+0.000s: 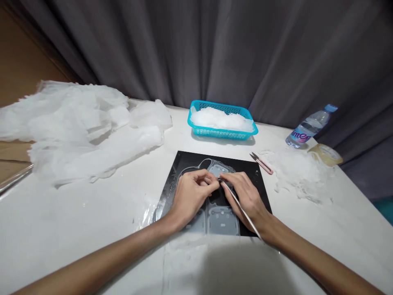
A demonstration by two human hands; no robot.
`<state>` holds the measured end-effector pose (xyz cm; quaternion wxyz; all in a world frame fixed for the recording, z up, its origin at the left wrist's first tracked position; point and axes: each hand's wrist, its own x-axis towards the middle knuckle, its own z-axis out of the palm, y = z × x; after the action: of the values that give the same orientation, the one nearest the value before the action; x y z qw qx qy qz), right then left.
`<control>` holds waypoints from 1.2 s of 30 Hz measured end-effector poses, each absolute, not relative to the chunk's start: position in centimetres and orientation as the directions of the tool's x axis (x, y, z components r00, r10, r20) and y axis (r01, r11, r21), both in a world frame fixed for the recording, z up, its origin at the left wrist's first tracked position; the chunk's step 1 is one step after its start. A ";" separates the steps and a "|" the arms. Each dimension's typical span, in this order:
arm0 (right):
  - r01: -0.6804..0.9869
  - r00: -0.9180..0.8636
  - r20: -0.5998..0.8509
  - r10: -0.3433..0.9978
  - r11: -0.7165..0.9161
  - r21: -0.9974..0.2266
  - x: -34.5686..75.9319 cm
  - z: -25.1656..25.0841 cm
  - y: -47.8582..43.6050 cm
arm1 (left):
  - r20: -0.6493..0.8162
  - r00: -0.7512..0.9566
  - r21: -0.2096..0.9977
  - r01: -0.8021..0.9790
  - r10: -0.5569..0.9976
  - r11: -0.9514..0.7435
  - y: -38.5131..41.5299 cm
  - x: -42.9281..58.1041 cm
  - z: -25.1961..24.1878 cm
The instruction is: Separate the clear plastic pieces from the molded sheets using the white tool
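Note:
My left hand (194,194) is closed in a pinch over a black mat (256,180), its fingertips meeting those of my right hand (244,196). What the left fingertips pinch is too small to make out. From between my right thumb and fingers a thin white strip (241,208) runs down across the hand to the wrist. Under both hands lie clear plastic pieces with rounded square shapes (223,221). A thin clear loop (204,163) of plastic curves out beyond my left fingers. My hands hide the middle of these pieces.
Behind the mat stands a blue basket (222,134) of white, fluffy-looking material. Crumpled white sheets (80,123) pile up at left. To the right are pink-handled thread snips (262,163), white scraps (303,174), a tape roll (326,155) and a water bottle (311,127).

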<state>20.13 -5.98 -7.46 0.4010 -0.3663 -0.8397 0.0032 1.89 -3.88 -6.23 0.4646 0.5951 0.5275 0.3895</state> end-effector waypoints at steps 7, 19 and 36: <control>0.688 -0.264 0.635 0.726 0.604 -0.404 20.4 -7.7 -5.1 | -0.050 0.167 0.943 0.333 0.985 -0.008 -3.6 1.9 -6.3; 0.677 0.065 0.581 0.812 0.392 -0.623 22.9 -7.9 -2.3 | -0.136 0.240 0.913 0.406 0.961 0.027 -3.6 1.5 -5.9; 0.481 -0.324 0.748 0.579 0.782 -0.397 22.0 -7.3 -5.7 | 0.403 0.669 0.487 0.421 0.624 -0.765 -1.1 -1.1 -5.7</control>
<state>21.95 -5.66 -7.28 0.4812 -0.3265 -0.8119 0.0511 -1.06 -1.09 -5.65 0.1792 0.8957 0.2919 0.2835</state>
